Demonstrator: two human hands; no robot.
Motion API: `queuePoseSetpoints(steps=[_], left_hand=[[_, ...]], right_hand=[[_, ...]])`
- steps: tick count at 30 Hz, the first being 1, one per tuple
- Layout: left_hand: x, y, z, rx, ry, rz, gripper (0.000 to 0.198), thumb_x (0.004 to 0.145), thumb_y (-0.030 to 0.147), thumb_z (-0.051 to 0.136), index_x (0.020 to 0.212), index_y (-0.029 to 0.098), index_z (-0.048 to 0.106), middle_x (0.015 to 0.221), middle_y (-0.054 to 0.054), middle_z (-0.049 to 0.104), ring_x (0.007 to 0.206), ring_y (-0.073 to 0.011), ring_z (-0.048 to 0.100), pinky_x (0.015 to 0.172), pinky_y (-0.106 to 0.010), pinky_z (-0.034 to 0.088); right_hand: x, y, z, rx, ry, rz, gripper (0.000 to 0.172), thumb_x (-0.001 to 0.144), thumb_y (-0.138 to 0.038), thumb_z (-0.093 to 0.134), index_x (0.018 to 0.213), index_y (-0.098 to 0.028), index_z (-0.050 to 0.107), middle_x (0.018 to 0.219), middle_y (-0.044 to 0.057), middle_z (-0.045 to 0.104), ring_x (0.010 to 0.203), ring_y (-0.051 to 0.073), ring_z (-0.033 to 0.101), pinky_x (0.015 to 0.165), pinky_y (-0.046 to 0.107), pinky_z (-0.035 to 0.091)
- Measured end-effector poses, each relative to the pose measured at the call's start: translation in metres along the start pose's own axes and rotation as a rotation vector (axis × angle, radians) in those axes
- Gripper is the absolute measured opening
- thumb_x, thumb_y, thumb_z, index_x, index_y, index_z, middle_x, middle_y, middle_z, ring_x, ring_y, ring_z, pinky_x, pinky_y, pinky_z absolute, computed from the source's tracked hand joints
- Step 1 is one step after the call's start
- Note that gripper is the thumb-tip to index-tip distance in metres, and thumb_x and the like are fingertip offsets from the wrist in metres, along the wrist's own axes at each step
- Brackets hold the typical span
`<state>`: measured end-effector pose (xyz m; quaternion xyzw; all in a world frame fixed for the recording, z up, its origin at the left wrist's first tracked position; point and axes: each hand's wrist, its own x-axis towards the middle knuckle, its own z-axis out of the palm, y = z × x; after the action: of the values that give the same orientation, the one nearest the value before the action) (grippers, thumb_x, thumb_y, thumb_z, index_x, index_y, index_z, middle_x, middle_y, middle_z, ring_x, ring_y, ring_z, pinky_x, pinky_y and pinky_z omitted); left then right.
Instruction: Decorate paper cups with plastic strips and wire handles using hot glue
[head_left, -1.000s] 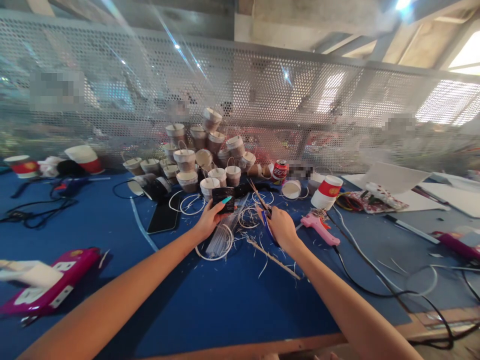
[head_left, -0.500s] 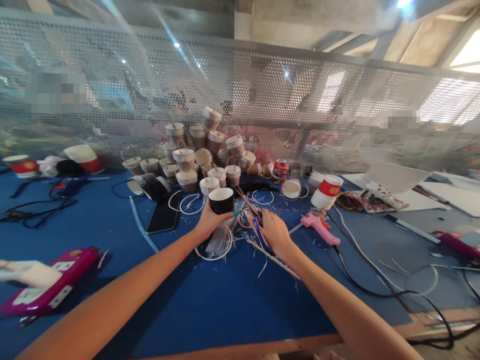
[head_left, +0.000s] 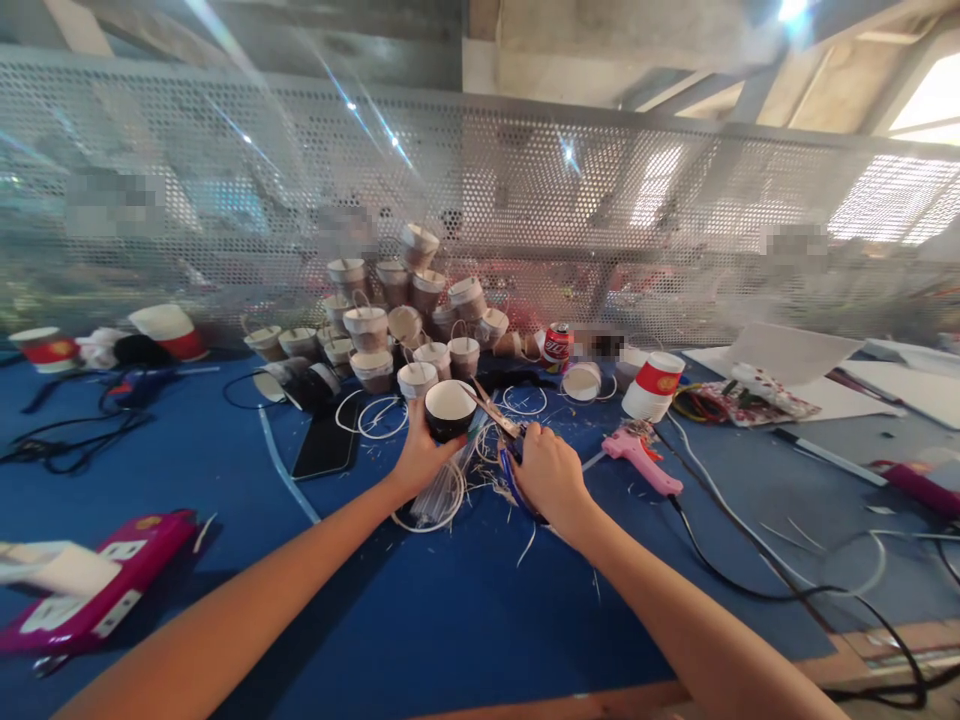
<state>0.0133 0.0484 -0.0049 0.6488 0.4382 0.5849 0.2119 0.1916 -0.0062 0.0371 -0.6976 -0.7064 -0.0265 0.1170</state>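
The cup was black outside and white inside. The scissors had blue handles. The table was blue. The glue gun was pink; the power strip, magenta with white panels. The paper cup bore a red band on white, the can white lettering on red, the small buckets off-white rims over brownish bodies.

A magenta power strip lies left, a red can before a perforated panel.
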Motion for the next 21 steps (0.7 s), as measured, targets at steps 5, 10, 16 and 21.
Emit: queuePoseSetpoints(steps=[5,10,16,21], left_hand=[[-0.0007,0.0023,-0.0018,0.032,-0.017,0.029,0.063,0.056,0.024,0.074,0.111,0.02,0.042,0.105,-0.006,0.043,0.104,-0.0233,0.046,0.095,-0.044,0.036],[-0.0021,0.0052,-0.002,-0.006,-0.11,0.011,0.061,0.06,0.022,0.071,0.111,0.019,0.037,0.104,-0.006,0.047,0.102,-0.0219,0.049,0.092,-0.041,0.038],[-0.0033,0.0056,-0.0024,-0.068,-0.147,-0.012,0.063,0.061,0.023,0.071,0.113,0.02,0.035,0.104,-0.005,0.05,0.101,-0.0204,0.051,0.091,-0.038,0.04],[-0.0035,0.0053,-0.0026,-0.043,-0.118,0.029,0.061,0.061,0.024,0.071,0.112,0.02,0.036,0.104,-0.005,0.046,0.103,-0.0211,0.048,0.093,-0.039,0.039]], right_hand=[[0.002,0.0029,0.0006,0.0,0.015,-0.041,0.043,0.087,-0.05,0.035,0.097,-0.011,0.052,0.092,0.015,0.063,0.086,0.025,0.062,0.071,0.032,0.045],[0.0037,0.0046,-0.0019,-0.038,0.032,-0.06,0.044,0.087,-0.051,0.035,0.099,-0.012,0.052,0.092,0.015,0.062,0.086,0.025,0.061,0.07,0.032,0.045],[0.0066,0.0076,-0.0049,-0.075,0.014,-0.087,0.044,0.088,-0.051,0.031,0.098,-0.014,0.052,0.088,0.013,0.062,0.08,0.025,0.062,0.068,0.032,0.045],[0.0046,0.0078,-0.0058,-0.111,0.034,-0.099,0.055,0.086,-0.059,0.027,0.102,-0.012,0.05,0.09,0.017,0.059,0.084,0.026,0.061,0.067,0.034,0.046]])
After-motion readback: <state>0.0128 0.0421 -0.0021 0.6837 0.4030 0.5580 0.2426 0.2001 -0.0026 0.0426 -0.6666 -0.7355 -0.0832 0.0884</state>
